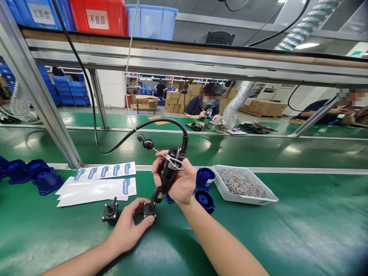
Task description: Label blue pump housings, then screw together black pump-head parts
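Observation:
My right hand is wrapped round a black electric screwdriver, tilted with its tip down at a corner of a small black pump. Thumb and fingers of my left hand grip that pump from the left and front on the green table. A second black pump stands just left of my left hand, apart from it, with silvery screws at its corners. The screwdriver hangs from a thin cord and has a thick black cable. Its very tip is partly hidden.
A white tray of small metal screws lies to the right, near several blue round housings. Label sheets and more blue housings are on the left. A metal frame post rises there. A co-worker sits opposite.

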The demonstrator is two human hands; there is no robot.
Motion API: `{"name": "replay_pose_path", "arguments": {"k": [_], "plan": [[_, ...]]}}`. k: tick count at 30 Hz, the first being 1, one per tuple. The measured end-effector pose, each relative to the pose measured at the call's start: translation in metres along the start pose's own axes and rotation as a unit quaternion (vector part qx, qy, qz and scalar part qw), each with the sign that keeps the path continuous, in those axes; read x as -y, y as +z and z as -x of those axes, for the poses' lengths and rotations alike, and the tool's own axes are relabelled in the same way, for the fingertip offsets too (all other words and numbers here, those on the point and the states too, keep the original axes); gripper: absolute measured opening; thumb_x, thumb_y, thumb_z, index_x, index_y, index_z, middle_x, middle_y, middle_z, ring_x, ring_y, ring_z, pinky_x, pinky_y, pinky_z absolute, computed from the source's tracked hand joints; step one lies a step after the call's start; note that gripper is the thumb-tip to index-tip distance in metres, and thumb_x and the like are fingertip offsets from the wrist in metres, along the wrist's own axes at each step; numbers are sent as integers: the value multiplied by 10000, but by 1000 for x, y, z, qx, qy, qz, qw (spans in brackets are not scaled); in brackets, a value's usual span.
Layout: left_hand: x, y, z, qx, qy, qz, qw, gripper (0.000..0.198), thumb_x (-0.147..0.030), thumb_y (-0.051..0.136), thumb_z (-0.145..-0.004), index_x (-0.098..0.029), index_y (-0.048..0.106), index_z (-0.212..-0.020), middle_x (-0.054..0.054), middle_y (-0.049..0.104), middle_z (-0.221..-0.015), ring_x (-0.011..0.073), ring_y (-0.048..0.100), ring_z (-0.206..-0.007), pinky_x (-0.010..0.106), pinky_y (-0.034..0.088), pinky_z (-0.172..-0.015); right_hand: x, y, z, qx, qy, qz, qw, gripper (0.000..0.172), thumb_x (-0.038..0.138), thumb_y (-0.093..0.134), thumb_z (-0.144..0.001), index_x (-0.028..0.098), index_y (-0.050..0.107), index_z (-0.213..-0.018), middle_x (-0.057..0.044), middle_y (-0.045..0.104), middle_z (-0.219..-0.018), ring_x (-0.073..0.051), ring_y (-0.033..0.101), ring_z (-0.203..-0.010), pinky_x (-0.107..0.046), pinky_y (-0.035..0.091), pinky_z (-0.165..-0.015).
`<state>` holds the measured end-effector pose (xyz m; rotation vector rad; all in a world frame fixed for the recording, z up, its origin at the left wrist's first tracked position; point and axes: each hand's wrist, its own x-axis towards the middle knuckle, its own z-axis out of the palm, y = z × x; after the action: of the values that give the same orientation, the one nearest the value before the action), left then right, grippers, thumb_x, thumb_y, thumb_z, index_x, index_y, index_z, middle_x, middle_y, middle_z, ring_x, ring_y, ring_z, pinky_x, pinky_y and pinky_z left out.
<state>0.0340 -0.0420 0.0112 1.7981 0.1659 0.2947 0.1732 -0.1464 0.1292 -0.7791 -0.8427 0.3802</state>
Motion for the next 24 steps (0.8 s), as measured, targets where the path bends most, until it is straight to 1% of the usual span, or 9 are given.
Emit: {"name": "replay_pose_path", "arguments": {"k": [7,13,18,20,22,24], "plan": [[1,1,-2,-3,-3,16,1000,339,-415,734,-925,-185,678,-1168,104,760,-1131,287,698,-1076,433,534,-1057,-6,-1,1,-23,27,1,999,558,737,600,-862,210,641,-1040,-20,679,-717,-147,532,-429,-265,378,-414],[1,1,-1,-1,-4,17,1000,353,-425,735,-926,-186,678,-1180,102,765,-1137,288,707,-1086,434,539,-1069,-3,1,2,-29,-6,-1,1000,562,745,598,-865,205,672,-1003,-33,699,-728,-147,536,-428,-273,382,-412],[1,2,-1,-6,-3,23,1000,332,-407,745,-927,-192,685,-1173,93,769,-1123,283,711,-1073,429,547,-1062,-6,2,2,-26,3,11,1000,567,760,613,-868,213,650,-1010,-17,682,-722,-142,531,-427,-271,379,-406],[2,1,-1,-6,-1,29,1000,328,-401,751,-926,-191,688,-1170,92,767,-1120,284,712,-1071,426,553,-1052,-8,4,3,-30,3,50,998,498,694,699,-864,221,635,-1005,-5,674,-752,-133,533,-460,-274,410,-434],[2,1,-2,-3,-2,32,999,324,-400,751,-928,-188,687,-1165,98,765,-1136,290,711,-1086,434,550,-1059,-9,8,5,-42,-9,119,992,388,540,815,-848,227,624,-976,8,661,-786,-127,543,-526,-275,452,-488],[2,1,-2,6,-2,37,999,321,-396,747,-933,-186,682,-1167,105,762,-1161,296,709,-1112,449,538,-1083,-11,12,6,-45,-19,176,983,310,397,853,-843,229,609,-937,15,644,-806,-125,546,-583,-275,478,-536]]}}
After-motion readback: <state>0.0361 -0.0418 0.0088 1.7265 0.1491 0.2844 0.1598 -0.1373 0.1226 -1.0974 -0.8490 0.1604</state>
